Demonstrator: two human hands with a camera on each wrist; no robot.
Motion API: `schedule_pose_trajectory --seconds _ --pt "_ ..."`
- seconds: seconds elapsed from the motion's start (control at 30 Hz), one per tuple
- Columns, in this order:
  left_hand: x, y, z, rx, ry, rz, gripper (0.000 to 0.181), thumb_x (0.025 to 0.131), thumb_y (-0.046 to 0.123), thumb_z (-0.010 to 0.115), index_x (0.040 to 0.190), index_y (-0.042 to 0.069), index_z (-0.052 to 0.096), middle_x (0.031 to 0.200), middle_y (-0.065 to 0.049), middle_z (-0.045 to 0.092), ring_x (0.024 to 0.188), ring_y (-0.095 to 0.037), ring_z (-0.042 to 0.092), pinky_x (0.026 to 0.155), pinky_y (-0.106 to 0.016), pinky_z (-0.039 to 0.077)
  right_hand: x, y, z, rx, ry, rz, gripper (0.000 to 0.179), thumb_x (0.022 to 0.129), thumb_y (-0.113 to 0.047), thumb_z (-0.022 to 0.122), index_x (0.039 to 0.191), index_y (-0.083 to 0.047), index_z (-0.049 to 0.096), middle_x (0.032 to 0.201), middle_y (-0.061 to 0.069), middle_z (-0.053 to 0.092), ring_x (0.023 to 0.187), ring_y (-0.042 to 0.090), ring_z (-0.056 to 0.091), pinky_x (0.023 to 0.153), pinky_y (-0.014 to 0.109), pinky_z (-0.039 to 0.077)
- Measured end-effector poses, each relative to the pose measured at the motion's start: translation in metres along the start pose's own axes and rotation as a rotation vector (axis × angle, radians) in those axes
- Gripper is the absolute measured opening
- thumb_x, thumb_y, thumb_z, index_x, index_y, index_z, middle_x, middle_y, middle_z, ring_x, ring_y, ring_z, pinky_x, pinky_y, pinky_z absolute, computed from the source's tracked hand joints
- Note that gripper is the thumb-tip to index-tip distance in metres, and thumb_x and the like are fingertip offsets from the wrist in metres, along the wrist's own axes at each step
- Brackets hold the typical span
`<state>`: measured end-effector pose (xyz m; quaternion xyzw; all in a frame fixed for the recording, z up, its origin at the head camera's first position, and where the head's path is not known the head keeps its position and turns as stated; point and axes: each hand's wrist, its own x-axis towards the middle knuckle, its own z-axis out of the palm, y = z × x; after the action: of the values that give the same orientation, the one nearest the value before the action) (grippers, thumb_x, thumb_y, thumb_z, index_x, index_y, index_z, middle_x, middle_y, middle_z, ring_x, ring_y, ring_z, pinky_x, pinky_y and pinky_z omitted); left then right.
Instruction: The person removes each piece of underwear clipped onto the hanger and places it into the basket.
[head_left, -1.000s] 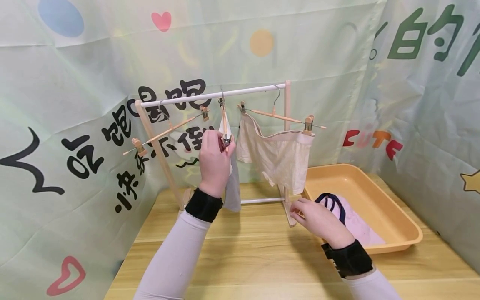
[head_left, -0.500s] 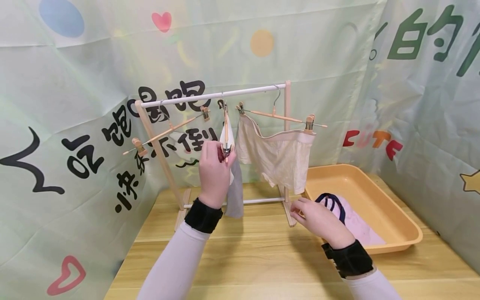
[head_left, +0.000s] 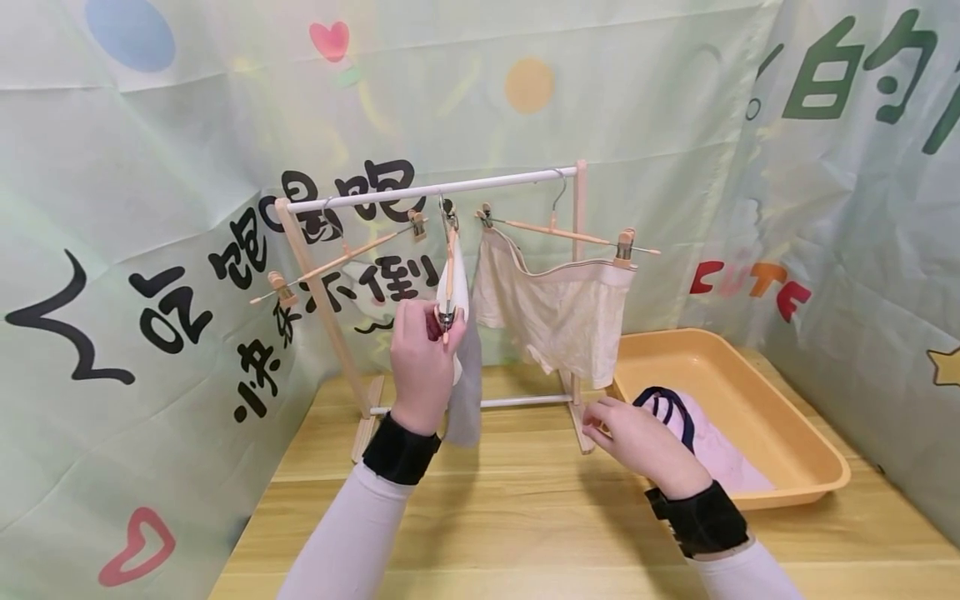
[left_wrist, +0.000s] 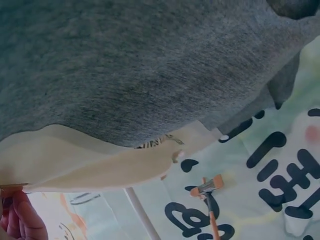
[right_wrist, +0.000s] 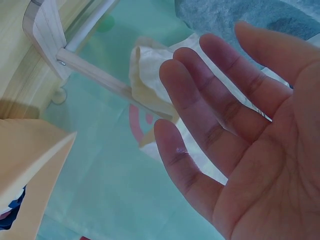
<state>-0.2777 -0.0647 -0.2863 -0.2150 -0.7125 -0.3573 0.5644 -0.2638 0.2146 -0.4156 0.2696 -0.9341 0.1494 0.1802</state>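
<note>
My left hand (head_left: 423, 367) pinches the near clip of a clip hanger (head_left: 451, 271) seen end-on at the middle of the rack. The top of its hook overlaps the lower edge of the white rail (head_left: 510, 181). From this hanger hangs a grey and white garment (head_left: 467, 392); its grey cloth (left_wrist: 125, 85) fills the upper left wrist view. Low on the right, my right hand (head_left: 637, 442) is raised with nothing in it. The right wrist view shows its palm and loosely bent fingers (right_wrist: 210, 125). Cream shorts (head_left: 562, 312) hang from a second clip hanger (head_left: 551, 232).
A bare clip hanger (head_left: 352, 250) hangs at the rack's left end. An orange tray (head_left: 731, 375) stands on the right of the wooden table (head_left: 510, 533), holding a pink garment (head_left: 712, 450) with dark blue straps. Printed cloth (head_left: 225, 125) encloses the back and sides.
My left hand has come down with the hanger's near end, and the grey and white garment hangs lower. The hook's top has dropped from above the rail. My right hand stays in place.
</note>
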Motion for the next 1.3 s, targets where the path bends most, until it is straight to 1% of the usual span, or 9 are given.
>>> schedule_pose_trajectory --seconds 0.2,0.37,0.47,0.6,0.73,0.83,1.03,1.2,1.3 --pt "-0.010 -0.005 -0.005 0.006 0.038 0.021 0.022 0.080 0.009 0.070 0.083 -0.002 0.052 0.073 -0.015 0.049 0.062 -0.020 0.049 0.048 -0.035 0.048 -0.001 -0.001 0.001 0.013 0.012 -0.008 0.006 0.085 -0.017 0.069 0.087 -0.016 0.064 0.083 0.000 0.064 0.069 0.011 0.058 0.058 0.032 0.053" --pt "-0.018 -0.007 -0.011 0.006 0.041 0.020 0.022 0.080 0.009 0.071 0.085 -0.002 0.053 0.073 -0.014 0.049 0.063 -0.020 0.049 0.050 -0.034 0.047 -0.001 -0.001 0.002 0.003 -0.004 0.000 0.006 0.086 -0.020 0.068 0.088 -0.016 0.064 0.085 0.001 0.065 0.069 0.010 0.058 0.059 0.032 0.053" --pt "-0.022 -0.007 -0.015 -0.004 0.055 0.024 0.022 0.080 0.009 0.071 0.087 -0.003 0.054 0.072 -0.014 0.050 0.062 -0.018 0.050 0.050 -0.033 0.048 -0.001 -0.001 0.002 0.001 -0.012 0.002 0.007 0.087 -0.022 0.068 0.089 -0.016 0.064 0.086 0.001 0.064 0.070 0.009 0.058 0.060 0.032 0.053" --pt "-0.027 -0.005 -0.023 -0.016 0.090 0.040 0.021 0.078 0.008 0.072 0.086 -0.003 0.055 0.072 -0.014 0.052 0.062 -0.016 0.052 0.049 -0.031 0.049 0.000 -0.001 0.002 -0.003 -0.013 0.001 0.007 0.087 -0.023 0.067 0.088 -0.016 0.064 0.085 -0.001 0.064 0.069 0.008 0.057 0.060 0.032 0.053" --pt "-0.031 -0.002 -0.031 -0.015 0.126 0.058 0.020 0.077 0.008 0.072 0.084 -0.004 0.057 0.071 -0.013 0.052 0.062 -0.015 0.051 0.048 -0.030 0.048 0.000 -0.001 0.002 -0.005 -0.014 0.001 0.008 0.088 -0.023 0.067 0.089 -0.016 0.065 0.085 -0.001 0.064 0.069 0.008 0.057 0.060 0.032 0.053" --pt "-0.033 0.001 -0.036 -0.014 0.135 0.073 0.021 0.076 0.007 0.073 0.084 -0.004 0.058 0.069 -0.013 0.052 0.061 -0.015 0.051 0.048 -0.030 0.047 0.000 -0.001 0.002 -0.002 -0.015 0.002 0.008 0.088 -0.023 0.067 0.089 -0.015 0.065 0.086 -0.001 0.064 0.068 0.008 0.057 0.060 0.032 0.053" --pt "-0.040 0.003 -0.042 -0.031 0.129 0.084 0.021 0.074 0.006 0.073 0.086 -0.004 0.059 0.070 -0.013 0.053 0.062 -0.016 0.051 0.049 -0.029 0.048 0.000 0.001 0.003 -0.002 -0.017 0.002 0.007 0.088 -0.023 0.067 0.087 -0.018 0.063 0.084 -0.002 0.064 0.068 0.007 0.057 0.059 0.031 0.053" --pt "-0.045 0.006 -0.048 -0.045 0.161 0.077 0.023 0.072 0.006 0.073 0.087 -0.005 0.060 0.071 -0.014 0.056 0.062 -0.016 0.053 0.050 -0.029 0.050 0.000 0.000 0.004 0.001 -0.013 -0.001 0.008 0.087 -0.022 0.067 0.084 -0.019 0.061 0.083 -0.003 0.063 0.068 0.007 0.056 0.059 0.031 0.052" --pt "-0.049 0.006 -0.051 -0.052 0.177 0.075 0.024 0.071 0.007 0.073 0.087 -0.006 0.061 0.071 -0.014 0.057 0.061 -0.017 0.054 0.049 -0.028 0.050 0.000 -0.001 0.005 0.002 -0.016 -0.002 0.007 0.087 -0.022 0.068 0.086 -0.018 0.062 0.084 -0.002 0.063 0.069 0.007 0.056 0.059 0.031 0.052"
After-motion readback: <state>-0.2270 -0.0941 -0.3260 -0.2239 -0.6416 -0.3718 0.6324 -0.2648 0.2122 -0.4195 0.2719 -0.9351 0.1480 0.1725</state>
